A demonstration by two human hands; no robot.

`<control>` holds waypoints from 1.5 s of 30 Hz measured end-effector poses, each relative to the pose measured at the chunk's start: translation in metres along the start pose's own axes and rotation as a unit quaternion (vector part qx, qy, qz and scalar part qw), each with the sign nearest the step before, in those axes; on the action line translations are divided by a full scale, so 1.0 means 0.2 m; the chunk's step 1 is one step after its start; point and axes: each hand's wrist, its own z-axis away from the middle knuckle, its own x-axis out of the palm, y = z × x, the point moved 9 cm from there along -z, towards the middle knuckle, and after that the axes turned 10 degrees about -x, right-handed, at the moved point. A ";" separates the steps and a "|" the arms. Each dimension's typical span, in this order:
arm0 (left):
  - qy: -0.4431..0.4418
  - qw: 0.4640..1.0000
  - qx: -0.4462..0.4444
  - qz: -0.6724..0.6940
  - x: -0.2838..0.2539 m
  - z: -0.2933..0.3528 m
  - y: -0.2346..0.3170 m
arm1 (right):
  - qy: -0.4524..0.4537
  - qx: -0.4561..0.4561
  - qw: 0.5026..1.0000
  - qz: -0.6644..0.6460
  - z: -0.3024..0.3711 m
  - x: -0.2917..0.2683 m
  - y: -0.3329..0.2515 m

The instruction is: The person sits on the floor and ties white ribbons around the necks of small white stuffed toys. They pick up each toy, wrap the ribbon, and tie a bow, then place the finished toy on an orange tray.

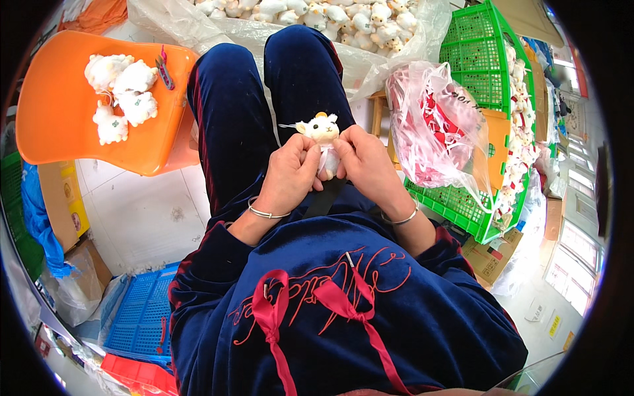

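Note:
A small white plush sheep (322,128) with a tan tuft on its head faces up above my lap. My left hand (290,167) pinches it at the neck from the left, fingers closed. From the other side my right hand (367,162) grips it the same way, its thumb near the thumb of the left. A thin pale strip runs down the toy's front between the thumbs, and a pale end sticks out left of its head. Part of the body is hidden by my fingers.
To the left, an orange stool (53,105) carries several white plush toys (125,79) and thread snips (164,71). Ahead lies a clear plastic bag (224,33) of plush toys. On the right, a bag of pink and red ribbons (436,125) leans by a green crate (472,39).

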 end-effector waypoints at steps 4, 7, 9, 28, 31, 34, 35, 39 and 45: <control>-0.001 0.999 -0.009 0.031 0.00 0.00 -0.05 | -0.003 0.036 0.999 -0.032 0.01 -0.01 0.03; -0.014 0.998 -0.014 0.061 0.01 -0.01 -0.07 | -0.002 0.059 0.997 -0.048 0.02 -0.01 0.04; -0.029 0.998 -0.015 0.058 0.01 -0.02 -0.07 | -0.012 0.073 0.996 -0.050 0.01 -0.02 0.04; -0.018 0.998 -0.016 0.065 -0.01 -0.04 -0.06 | 0.023 0.061 0.980 -0.189 0.00 0.04 0.11; -0.026 0.997 -0.007 0.072 0.00 -0.05 -0.07 | 0.047 0.028 0.982 -0.178 0.00 0.04 0.15; -0.027 0.996 -0.016 0.080 0.00 -0.05 -0.07 | 0.049 0.017 0.984 -0.168 0.00 0.04 0.14; -0.027 0.996 -0.020 0.081 0.00 -0.05 -0.07 | 0.047 0.018 0.986 -0.162 0.00 0.04 0.15; -0.025 0.999 -0.008 0.040 -0.01 -0.04 -0.05 | 0.032 0.044 0.983 -0.174 0.00 0.04 0.15; 0.002 0.999 -0.035 0.035 -0.04 -0.05 -0.03 | 0.005 0.044 0.985 -0.164 0.00 0.06 0.12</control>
